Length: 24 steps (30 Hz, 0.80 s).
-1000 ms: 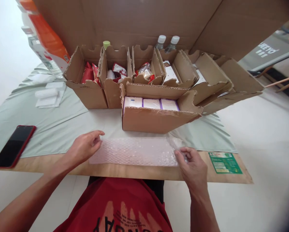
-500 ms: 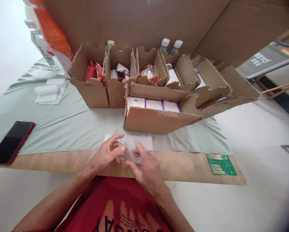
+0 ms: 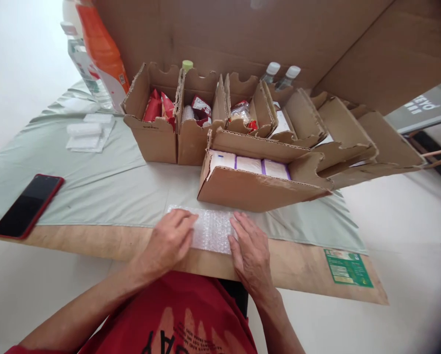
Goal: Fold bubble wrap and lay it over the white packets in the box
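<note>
No lettering reads clearly: the green label [image 3: 348, 268] and red shirt [image 3: 176, 324] print are illegible.

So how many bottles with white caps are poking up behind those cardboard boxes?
2: the left white-capped clear bottle and the right white-capped clear bottle stand side by side behind the brown cardboard trays. More may be hidden.

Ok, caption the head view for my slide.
Left hand and right hand press flat on folded bubble wrap before cardboard boxes.
</note>
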### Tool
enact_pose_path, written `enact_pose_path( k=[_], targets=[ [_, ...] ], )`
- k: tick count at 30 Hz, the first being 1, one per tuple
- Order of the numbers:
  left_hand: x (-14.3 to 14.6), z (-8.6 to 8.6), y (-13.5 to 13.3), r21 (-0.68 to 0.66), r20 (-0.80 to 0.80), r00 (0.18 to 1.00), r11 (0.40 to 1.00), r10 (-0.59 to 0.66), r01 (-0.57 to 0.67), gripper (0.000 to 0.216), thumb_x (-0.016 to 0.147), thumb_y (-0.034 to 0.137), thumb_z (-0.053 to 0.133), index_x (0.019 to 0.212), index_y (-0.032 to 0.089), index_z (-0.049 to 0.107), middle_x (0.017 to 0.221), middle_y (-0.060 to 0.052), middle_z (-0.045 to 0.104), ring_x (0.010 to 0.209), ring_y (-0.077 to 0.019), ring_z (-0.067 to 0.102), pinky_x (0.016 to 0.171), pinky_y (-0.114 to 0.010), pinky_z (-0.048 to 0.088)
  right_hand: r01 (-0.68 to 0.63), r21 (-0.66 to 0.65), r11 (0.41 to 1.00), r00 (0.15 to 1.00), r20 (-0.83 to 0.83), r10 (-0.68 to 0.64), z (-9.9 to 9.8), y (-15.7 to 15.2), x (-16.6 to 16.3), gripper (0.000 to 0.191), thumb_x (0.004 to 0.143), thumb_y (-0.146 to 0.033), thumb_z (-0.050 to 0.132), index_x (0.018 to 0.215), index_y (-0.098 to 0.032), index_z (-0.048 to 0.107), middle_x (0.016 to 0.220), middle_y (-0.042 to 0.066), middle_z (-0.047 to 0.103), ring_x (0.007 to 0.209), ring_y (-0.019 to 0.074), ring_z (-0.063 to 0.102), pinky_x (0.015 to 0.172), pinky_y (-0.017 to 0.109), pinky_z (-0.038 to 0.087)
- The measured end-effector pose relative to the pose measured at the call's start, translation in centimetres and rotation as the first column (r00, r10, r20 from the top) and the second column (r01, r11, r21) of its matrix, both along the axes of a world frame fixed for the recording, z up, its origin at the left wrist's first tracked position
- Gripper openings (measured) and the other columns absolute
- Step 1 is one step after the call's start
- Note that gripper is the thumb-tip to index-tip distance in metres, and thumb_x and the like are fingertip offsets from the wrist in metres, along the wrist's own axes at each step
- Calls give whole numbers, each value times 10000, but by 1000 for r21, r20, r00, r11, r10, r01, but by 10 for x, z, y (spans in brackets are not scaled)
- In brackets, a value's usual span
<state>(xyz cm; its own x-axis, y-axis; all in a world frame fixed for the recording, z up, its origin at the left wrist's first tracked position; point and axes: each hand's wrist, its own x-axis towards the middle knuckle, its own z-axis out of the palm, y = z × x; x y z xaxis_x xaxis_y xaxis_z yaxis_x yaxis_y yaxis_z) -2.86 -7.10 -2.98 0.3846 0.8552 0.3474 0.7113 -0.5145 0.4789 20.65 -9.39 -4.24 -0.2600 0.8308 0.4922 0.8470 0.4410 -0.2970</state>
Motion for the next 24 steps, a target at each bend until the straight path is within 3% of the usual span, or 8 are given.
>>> enact_pose_path(
  k=[4, 8, 12, 14, 16, 19, 21, 24],
  targets=[
    [16, -18, -5, -35, -259, 930, 965, -259, 259, 484, 996, 313, 547, 1442, 124, 533, 1565, -203, 497, 1499, -364, 396, 1211, -581, 324, -12, -196, 980, 979, 196, 52, -25, 11, -1, 492, 1036, -303, 454, 1515, -194, 489, 1546, 149, 534, 1467, 320, 448, 1148, 527, 385],
    [18, -45, -1, -167, -377, 872, 949, -311, 266, 614, 1016, 475, 519, 1523, 134, 457, 1625, -198, 417, 1530, -357, 348, 1242, -600, 221, 23, -311, 950, 962, 267, 64, -45, 15, -3, 518, 1021, -333, 474, 1498, -134, 517, 1567, 179, 500, 1467, 354, 429, 1181, 564, 326],
    [9, -40, -1, -138, -325, 897, 953, -300, 269, 645, 995, 544, 522, 1521, 174, 472, 1630, -174, 417, 1535, -348, 332, 1243, -577, 221, 17, -251, 968, 983, 179, 29, -35, 9, 4, 489, 1047, -368, 418, 1471, -157, 539, 1534, 164, 540, 1432, 337, 459, 1130, 530, 364],
    [-3, -29, -1, -67, -243, 954, 984, -178, 166, 558, 997, 496, 528, 1462, 188, 539, 1566, -173, 499, 1478, -343, 416, 1200, -543, 316, 115, -189, 975, 992, 80, -102, -24, 3, 15, 462, 1059, -391, 383, 1399, -155, 590, 1404, 166, 642, 1296, 315, 569, 1031, 478, 428],
    [-18, -17, -1, -13, -193, 980, 998, 54, -58, 434, 1001, 422, 520, 1338, 171, 631, 1363, -178, 648, 1294, -332, 581, 1083, -491, 441, 269, -174, 947, 962, 4, -273, -15, -1, 25, 438, 1049, -446, 404, 1255, -159, 664, 1157, 144, 743, 1055, 290, 659, 908, 435, 452],
    [-36, -7, 2, -68, -312, 897, 934, 313, -350, 346, 966, 437, 559, 1072, 151, 722, 981, -138, 710, 919, -304, 680, 851, -433, 517, 369, -300, 880, 920, -18, -391, -12, 0, 29, 434, 985, -560, 487, 998, -191, 714, 880, 95, 745, 833, 270, 650, 817, 415, 424],
    [-38, -8, 4, -151, -402, 854, 896, 330, -417, 332, 930, 465, 605, 948, 154, 722, 896, -119, 684, 839, -297, 665, 789, -418, 507, 344, -406, 846, 917, -50, -397, -14, 5, 22, 444, 936, -609, 523, 857, -204, 689, 831, 93, 723, 818, 279, 637, 810, 418, 413],
    [-29, -13, 4, -226, -357, 881, 887, 309, -402, 200, 903, 354, 623, 814, 181, 672, 851, -92, 661, 851, -281, 648, 791, -392, 490, 308, -464, 831, 906, -123, -405, -17, 11, 8, 430, 896, -618, 541, 740, -223, 609, 804, 84, 695, 794, 265, 621, 786, 402, 418]
  ],
)
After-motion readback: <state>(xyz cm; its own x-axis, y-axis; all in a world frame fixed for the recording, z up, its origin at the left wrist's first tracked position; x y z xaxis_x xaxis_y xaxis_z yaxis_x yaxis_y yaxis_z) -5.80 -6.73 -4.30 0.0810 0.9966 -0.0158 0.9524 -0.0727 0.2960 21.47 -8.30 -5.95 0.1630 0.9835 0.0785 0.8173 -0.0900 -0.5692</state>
